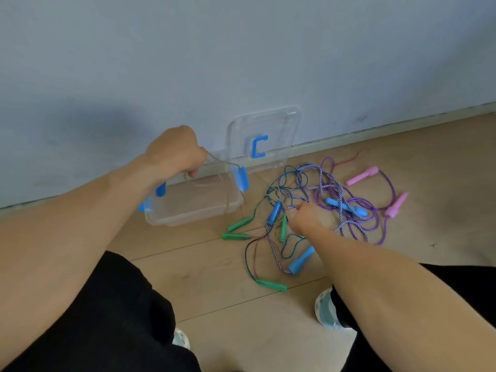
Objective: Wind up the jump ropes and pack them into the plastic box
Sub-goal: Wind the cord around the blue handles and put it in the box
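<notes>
- Ropes (322, 208): tangled on the floor at 3 o'clock of the box (193, 208); no readable writing.
- Left hand (174, 153): raised above the box, fingers curled round a tan cord (220, 162).
- Right hand (306, 218): down in the tangle, fingers pinching rope.

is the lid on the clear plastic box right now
No, the clear plastic lid with a blue handle leans against the wall behind the open clear plastic box.
</notes>
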A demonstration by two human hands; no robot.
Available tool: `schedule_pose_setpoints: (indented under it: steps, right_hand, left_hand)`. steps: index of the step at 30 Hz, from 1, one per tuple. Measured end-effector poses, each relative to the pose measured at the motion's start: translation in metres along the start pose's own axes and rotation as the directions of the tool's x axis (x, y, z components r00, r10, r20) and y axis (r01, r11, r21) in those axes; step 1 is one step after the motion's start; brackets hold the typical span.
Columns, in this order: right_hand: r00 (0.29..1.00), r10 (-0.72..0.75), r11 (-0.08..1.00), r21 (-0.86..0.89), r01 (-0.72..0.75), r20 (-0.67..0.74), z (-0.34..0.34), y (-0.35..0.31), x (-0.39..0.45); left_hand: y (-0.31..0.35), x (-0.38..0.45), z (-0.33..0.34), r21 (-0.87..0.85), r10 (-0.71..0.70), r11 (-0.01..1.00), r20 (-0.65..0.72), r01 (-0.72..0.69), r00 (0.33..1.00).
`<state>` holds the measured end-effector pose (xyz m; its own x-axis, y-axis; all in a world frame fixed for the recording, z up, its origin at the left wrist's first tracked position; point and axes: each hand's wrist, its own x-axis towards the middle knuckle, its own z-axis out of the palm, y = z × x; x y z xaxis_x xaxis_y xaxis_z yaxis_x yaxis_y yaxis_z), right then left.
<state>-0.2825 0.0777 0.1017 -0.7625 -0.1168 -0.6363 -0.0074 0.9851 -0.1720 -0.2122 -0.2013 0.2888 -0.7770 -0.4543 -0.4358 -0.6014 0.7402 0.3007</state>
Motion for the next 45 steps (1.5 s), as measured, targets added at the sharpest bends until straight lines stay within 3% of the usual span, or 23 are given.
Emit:
schedule_pose_setpoints:
  steps: [3, 6, 11, 14, 16, 18, 20, 22, 24, 25, 28, 33, 38, 42, 45]
  right_hand:
    - [0.999, 0.028, 0.971, 0.238, -0.019, -0.033, 0.039, 0.001, 0.016]
    - [0.997, -0.024, 0.961, 0.273, 0.044, -0.076, 0.053, -0.006, 0.04]
    - [0.981, -0.189, 0.968, 0.174, 0.179, 0.048, 0.065, -0.032, 0.078]
    - [0.965, -0.218, 0.976, 0.024, 0.217, 0.145, 0.073, -0.041, 0.087]
    - [0.949, -0.231, 0.966, -0.069, 0.251, 0.216, 0.084, -0.047, 0.087]
    - [0.953, -0.201, 0.975, -0.047, 0.217, 0.225, 0.1, -0.052, 0.085]
    - [0.975, -0.155, 0.987, 0.054, 0.148, 0.16, 0.114, -0.059, 0.08]
    - [0.995, -0.081, 0.985, 0.147, 0.088, -0.051, 0.121, -0.065, 0.075]
    - [0.962, 0.026, 0.985, 0.172, 0.022, -0.271, 0.122, -0.065, 0.075]
    - [0.944, 0.103, 0.978, 0.203, -0.039, -0.313, 0.121, -0.061, 0.077]
    - [0.944, 0.269, 0.937, 0.279, -0.211, -0.19, 0.119, -0.045, 0.09]
    - [0.965, 0.244, 0.922, 0.333, -0.199, -0.1, 0.12, -0.04, 0.097]
    - [0.99, 0.126, 0.899, 0.413, -0.143, 0.068, 0.116, -0.05, 0.083]
    - [0.941, 0.036, 0.825, 0.521, -0.218, 0.336, 0.078, -0.061, 0.068]
    - [0.915, 0.0, 0.724, 0.631, -0.279, 0.404, 0.018, -0.077, 0.058]
  left_hand:
    - [-0.005, -0.001, 0.009, 0.136, -0.056, 0.99, 0.119, 0.04, 0.991]
    - [-0.007, 0.007, 0.022, 0.141, -0.059, 0.99, 0.212, 0.029, 0.975]
    - [-0.001, 0.023, 0.038, 0.083, -0.052, 0.996, 0.32, 0.027, 0.946]
    - [0.005, 0.032, 0.046, 0.048, -0.039, 0.999, 0.341, 0.024, 0.939]
    - [0.011, 0.034, 0.051, 0.109, -0.016, 0.994, 0.316, -0.02, 0.949]
    - [0.02, 0.035, 0.058, 0.173, 0.013, 0.983, 0.297, -0.067, 0.955]
    - [0.029, 0.036, 0.065, 0.176, 0.022, 0.981, 0.338, -0.086, 0.941]
    - [0.034, 0.038, 0.07, 0.189, 0.017, 0.978, 0.351, -0.089, 0.936]
    - [0.035, 0.041, 0.071, 0.21, 0.011, 0.973, 0.354, -0.091, 0.935]
    - [0.035, 0.042, 0.071, 0.219, 0.005, 0.971, 0.365, -0.091, 0.931]
    - [0.033, 0.043, 0.069, 0.22, -0.011, 0.972, 0.384, -0.08, 0.923]
    - [0.034, 0.049, 0.068, 0.154, -0.038, 0.988, 0.394, -0.026, 0.918]
    - [0.036, 0.051, 0.064, 0.136, -0.049, 0.991, 0.381, -0.004, 0.923]
    - [0.033, 0.051, 0.053, 0.073, 0.0, 0.997, 0.265, -0.02, 0.964]
    - [0.024, 0.044, 0.042, 0.04, 0.06, 0.997, 0.109, -0.065, 0.992]
